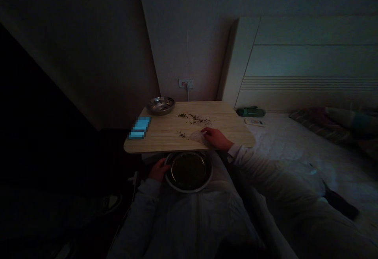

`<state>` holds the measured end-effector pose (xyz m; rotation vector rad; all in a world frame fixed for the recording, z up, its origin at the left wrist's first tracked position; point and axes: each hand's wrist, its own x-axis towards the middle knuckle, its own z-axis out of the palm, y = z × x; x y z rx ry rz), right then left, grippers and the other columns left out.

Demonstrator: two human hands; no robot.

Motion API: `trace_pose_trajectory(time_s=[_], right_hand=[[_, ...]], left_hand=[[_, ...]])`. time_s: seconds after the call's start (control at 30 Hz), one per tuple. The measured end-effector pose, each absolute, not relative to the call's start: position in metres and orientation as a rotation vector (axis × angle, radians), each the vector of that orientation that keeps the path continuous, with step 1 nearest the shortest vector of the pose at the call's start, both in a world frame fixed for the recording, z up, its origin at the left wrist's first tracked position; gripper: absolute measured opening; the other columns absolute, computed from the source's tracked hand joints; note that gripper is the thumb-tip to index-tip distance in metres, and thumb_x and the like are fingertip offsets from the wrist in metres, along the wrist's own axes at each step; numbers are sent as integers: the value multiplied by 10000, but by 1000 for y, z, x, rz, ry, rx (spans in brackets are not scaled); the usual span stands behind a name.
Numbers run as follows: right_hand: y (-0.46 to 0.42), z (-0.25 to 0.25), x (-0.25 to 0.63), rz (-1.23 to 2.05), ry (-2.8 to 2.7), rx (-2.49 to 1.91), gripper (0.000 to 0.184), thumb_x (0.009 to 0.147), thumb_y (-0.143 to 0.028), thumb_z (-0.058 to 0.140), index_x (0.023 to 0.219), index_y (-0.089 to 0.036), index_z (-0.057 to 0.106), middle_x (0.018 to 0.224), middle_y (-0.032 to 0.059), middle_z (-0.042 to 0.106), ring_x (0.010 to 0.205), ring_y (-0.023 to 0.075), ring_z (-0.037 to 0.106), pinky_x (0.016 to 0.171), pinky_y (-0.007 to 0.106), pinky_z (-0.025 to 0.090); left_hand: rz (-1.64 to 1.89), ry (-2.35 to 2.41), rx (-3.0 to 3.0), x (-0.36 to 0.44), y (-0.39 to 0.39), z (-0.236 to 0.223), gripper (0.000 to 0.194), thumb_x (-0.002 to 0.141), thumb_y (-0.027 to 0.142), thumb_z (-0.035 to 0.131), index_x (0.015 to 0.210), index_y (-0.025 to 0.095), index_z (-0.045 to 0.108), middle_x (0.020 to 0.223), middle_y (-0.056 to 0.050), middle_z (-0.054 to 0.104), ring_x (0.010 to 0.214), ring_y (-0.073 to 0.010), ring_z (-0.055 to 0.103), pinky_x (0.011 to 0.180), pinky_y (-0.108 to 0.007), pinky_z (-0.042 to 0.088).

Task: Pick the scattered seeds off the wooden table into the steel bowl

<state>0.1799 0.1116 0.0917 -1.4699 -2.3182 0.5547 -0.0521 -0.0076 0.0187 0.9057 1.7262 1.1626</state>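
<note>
Nearest, a basin [189,191] is held on the lap, its mouth turned upward and its outline round, of equal reach each way; dark green contents [189,170] are contained. Its left rim is gripped by the left hand [158,170], fingers curled at the edge. Its far rim is met in view by the near edge of the table [161,135]; whether they touch cannot be told.

Above the table, the right hand [217,138] is held with fingers bent, beside a thin pale sheet [195,135], partly hidden by it; whether the sheet is pinched cannot be told. Left of the sheet, a small cluster of grains [182,135] is scattered. Beyond, more grains are strewn in a band, its long axis running from far left to near right.

At the table's left edge, a lit screen [140,128] is laid, blurred; behind it, a metal bowl [161,112] is placed, mouth up.

To the right, on the bed [274,141], a handset [254,122] and a green bottle [251,112] are laid, the latter lengthwise along the headboard [307,64]. Farthest, a socket [186,83] is mounted on the wall [203,30].
</note>
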Motion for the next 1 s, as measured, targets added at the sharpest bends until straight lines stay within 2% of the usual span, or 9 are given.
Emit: trace_pose_trajectory(time_s=[0.13, 0.3, 0.43, 0.6, 1.0], right_hand=[[113, 94, 178, 555, -2324, -1466, 313, 819, -151, 426, 1076, -139, 603, 892, 74, 675, 788, 139, 596, 738, 240, 420], [114, 95, 178, 562, -2344, -1437, 305, 821, -169, 433, 1069, -151, 611, 904, 73, 671, 787, 141, 595, 735, 243, 422], [114, 95, 178, 572, -2361, -1413, 307, 818, -168, 440, 1070, -160, 615, 894, 69, 671, 785, 140, 594, 738, 243, 420], [113, 96, 177, 560, -2366, -1412, 310, 815, -168, 440, 1070, -160, 617, 888, 66, 674, 782, 142, 591, 739, 246, 418], [98, 97, 175, 662, -2410, -1327, 330, 787, -130, 437, 1060, -147, 622, 846, 56, 658, 681, 116, 537, 656, 223, 382]], left_hand=[[1145, 1729, 857, -54, -7, 16, 186, 502, 192, 617, 683, 206, 656, 713, 1, 691, 891, -243, 611, 842, -358, 431], [1170, 1670, 837, -57, -5, 9, 222, 492, 210, 626, 710, 197, 659, 730, -8, 691, 898, -249, 609, 845, -376, 433], [1192, 1669, 783, -57, -3, 7, 226, 464, 211, 618, 688, 195, 646, 670, -7, 677, 871, -261, 612, 836, -394, 434], [1188, 1675, 822, -59, -1, 5, 225, 460, 214, 624, 683, 197, 648, 699, -9, 683, 869, -252, 610, 846, -375, 426], [1177, 1726, 806, -58, -1, 2, 246, 471, 213, 615, 714, 197, 653, 691, 7, 684, 844, -243, 616, 823, -360, 436]])
